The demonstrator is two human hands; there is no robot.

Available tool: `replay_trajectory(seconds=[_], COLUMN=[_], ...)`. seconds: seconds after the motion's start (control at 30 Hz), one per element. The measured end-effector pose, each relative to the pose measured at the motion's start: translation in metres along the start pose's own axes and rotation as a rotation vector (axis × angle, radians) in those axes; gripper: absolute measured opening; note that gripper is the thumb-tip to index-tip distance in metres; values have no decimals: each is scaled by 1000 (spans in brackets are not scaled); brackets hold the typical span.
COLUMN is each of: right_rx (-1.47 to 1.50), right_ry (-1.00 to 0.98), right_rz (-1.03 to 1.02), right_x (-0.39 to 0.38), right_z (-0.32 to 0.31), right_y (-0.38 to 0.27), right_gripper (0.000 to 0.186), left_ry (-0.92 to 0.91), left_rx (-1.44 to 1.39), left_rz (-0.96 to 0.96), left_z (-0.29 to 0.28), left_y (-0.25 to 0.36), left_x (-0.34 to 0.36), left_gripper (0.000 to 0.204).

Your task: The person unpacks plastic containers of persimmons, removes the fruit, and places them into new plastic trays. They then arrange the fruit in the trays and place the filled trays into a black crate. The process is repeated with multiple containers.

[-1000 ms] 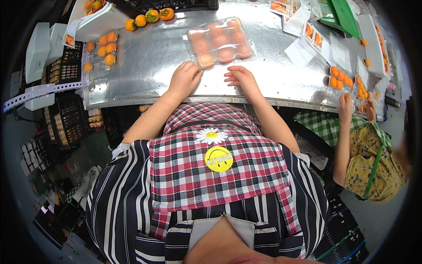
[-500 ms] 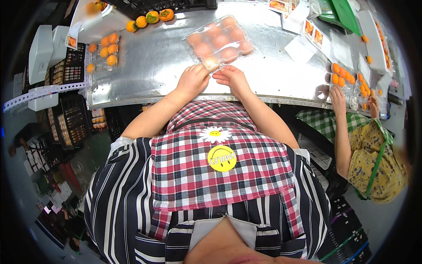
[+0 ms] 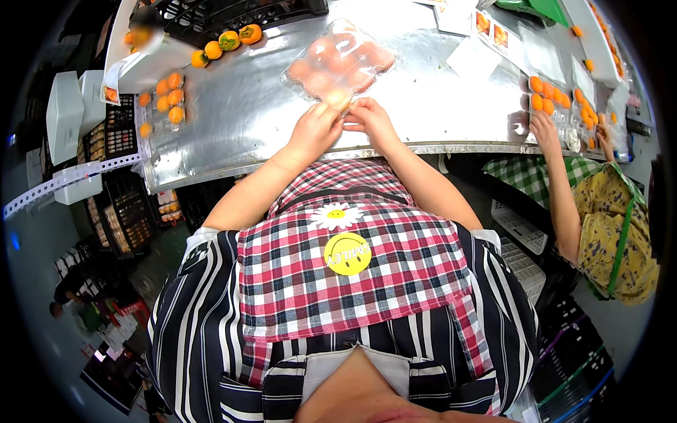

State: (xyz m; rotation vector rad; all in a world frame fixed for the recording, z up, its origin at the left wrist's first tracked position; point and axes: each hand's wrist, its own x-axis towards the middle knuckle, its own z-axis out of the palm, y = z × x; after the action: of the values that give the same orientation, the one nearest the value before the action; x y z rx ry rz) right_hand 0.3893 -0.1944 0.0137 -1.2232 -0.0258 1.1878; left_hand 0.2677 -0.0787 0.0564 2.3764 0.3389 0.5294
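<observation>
Nearest: striped shirt (image 3: 190, 317), checked apron (image 3: 296, 254) over it, with daisy (image 3: 336, 215) and yellow smiley (image 3: 347, 254) on the bib. Bare forearms reaching forward over the edge of the metal table (image 3: 437, 116).

Left hand (image 3: 315, 130): palm down, fingers bent and close together, fingertips at the near corner of the pack (image 3: 338, 60). Right hand (image 3: 371, 127): half curled, thumb a little apart from the fingers, tips at the same corner, just beside the left. Cannot tell whether either is pinching the rim or only touching it.

Pack: on the table straight ahead of both hands, turned askew, orange fruit inside under clear plastic. Glare over part of it; exact count unclear.

To the right, at the table's near edge: co-worker's hand (image 3: 545, 132), close against a clear tray (image 3: 534, 125) of orange fruit; patterned yellow sleeve (image 3: 606, 218) behind. To the left, well apart from the pack: another clear tray (image 3: 161, 121), also with orange fruit.

Farther: white paper (image 3: 474, 58) and picture labels (image 3: 499, 35) on the right; row of four fruit (image 3: 228, 41) on the left, just in front of a black crate (image 3: 236, 15). Green tub (image 3: 539, 7) at the far right, partly cut off.
</observation>
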Motion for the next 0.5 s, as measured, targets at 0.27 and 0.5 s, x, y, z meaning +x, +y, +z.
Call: replay_trajectory(seconds=[0.27,0.5], right_rx=[-27,-95], right_ry=[43,48], right_rz=[-3,-20], right_x=[14,9], right_z=[-3,3], right_y=[6,0], right_gripper=[23,25], left_ry=[12,-4], left_rx=[13,55], left_rz=[38,-37], left_z=[-4,-3], left_y=[10,2], left_x=[12,0], left_gripper=[12,16])
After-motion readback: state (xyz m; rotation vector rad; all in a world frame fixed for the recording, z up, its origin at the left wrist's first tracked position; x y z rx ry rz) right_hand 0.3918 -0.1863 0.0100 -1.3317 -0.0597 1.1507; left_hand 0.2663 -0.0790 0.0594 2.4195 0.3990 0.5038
